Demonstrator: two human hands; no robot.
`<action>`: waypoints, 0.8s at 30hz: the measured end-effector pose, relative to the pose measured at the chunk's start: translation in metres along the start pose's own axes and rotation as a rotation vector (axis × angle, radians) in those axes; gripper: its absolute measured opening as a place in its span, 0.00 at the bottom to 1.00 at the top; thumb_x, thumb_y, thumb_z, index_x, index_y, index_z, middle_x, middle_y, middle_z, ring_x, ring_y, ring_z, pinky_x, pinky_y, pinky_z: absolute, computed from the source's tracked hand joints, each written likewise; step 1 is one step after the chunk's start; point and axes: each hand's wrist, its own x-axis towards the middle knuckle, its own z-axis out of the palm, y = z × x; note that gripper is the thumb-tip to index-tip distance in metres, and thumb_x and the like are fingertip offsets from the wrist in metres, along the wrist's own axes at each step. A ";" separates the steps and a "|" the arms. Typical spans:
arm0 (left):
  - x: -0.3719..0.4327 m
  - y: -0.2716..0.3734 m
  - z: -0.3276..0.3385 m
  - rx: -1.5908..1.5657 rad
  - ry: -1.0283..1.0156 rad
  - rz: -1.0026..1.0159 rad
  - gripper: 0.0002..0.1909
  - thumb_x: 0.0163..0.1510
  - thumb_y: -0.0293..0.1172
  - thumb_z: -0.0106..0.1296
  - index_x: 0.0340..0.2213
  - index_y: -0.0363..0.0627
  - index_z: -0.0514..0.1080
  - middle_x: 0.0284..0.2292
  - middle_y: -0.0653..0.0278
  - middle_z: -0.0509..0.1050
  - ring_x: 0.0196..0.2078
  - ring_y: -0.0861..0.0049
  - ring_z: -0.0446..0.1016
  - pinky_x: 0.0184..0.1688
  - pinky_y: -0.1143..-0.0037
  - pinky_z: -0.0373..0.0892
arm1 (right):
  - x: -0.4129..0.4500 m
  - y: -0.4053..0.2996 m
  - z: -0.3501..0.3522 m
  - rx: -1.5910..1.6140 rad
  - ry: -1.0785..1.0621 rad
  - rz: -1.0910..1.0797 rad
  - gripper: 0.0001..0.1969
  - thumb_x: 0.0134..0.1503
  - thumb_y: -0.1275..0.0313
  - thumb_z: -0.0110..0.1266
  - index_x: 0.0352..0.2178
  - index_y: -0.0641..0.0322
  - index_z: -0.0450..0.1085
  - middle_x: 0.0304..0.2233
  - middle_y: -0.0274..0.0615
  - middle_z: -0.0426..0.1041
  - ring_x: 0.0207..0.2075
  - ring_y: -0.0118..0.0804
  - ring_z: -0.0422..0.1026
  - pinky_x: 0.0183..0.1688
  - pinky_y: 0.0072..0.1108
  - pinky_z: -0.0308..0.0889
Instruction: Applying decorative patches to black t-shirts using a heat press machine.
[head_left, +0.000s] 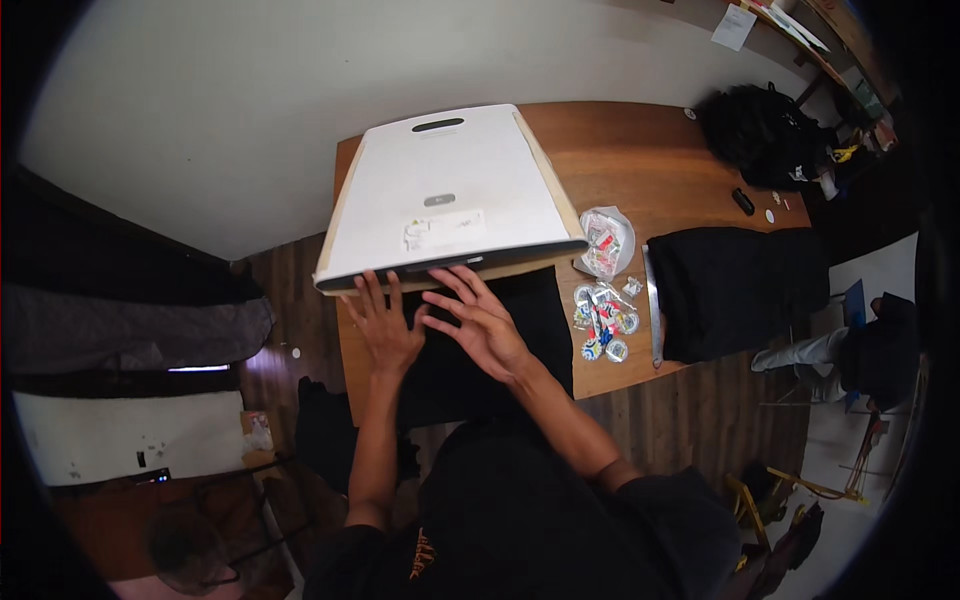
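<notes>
A large white panel-like machine (450, 172), with a dark slot handle at its far end and tan strips along its sides, lies at the table's far left. Its dark front edge faces me. Against the left part of that edge, my left hand (388, 330) has its fingertips up, spread, with nothing gripped. My right hand (476, 322) is palm partly turned up near the middle of the edge, fingers apart and empty; whether its fingertips touch the edge I cannot tell. Beneath my hands a black cloth (510, 330) covers the table's front and runs up to the machine.
On the wooden table (622, 150) are a clear bag of printed pieces (604, 244), loose round printed pieces (604, 322), a metal ruler (652, 307), folded black fabric (735, 292) and a small black case (742, 201). A black backpack (765, 135) sits far right. Another person (874, 352) is at right.
</notes>
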 end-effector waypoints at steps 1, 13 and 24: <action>0.019 0.001 -0.015 -0.020 0.028 0.024 0.41 0.58 0.52 0.49 0.66 0.46 0.49 0.68 0.47 0.40 0.71 0.52 0.34 0.66 0.45 0.33 | 0.007 -0.006 0.013 -0.019 -0.037 -0.019 0.37 0.62 0.79 0.43 0.67 0.59 0.35 0.68 0.50 0.43 0.63 0.48 0.58 0.62 0.42 0.59; 0.155 -0.021 -0.096 0.124 0.050 0.002 0.38 0.62 0.55 0.40 0.66 0.51 0.49 0.68 0.55 0.42 0.71 0.58 0.40 0.68 0.52 0.33 | 0.011 -0.019 -0.031 -0.575 0.025 0.004 0.15 0.66 0.68 0.45 0.49 0.66 0.68 0.41 0.43 0.76 0.39 0.28 0.74 0.45 0.21 0.69; 0.245 -0.043 -0.125 0.083 0.119 0.058 0.36 0.63 0.55 0.39 0.66 0.55 0.49 0.68 0.60 0.45 0.71 0.61 0.41 0.69 0.56 0.34 | 0.075 -0.121 -0.231 -1.887 0.818 -0.305 0.11 0.54 0.66 0.57 0.37 0.58 0.71 0.32 0.44 0.77 0.37 0.48 0.73 0.40 0.35 0.66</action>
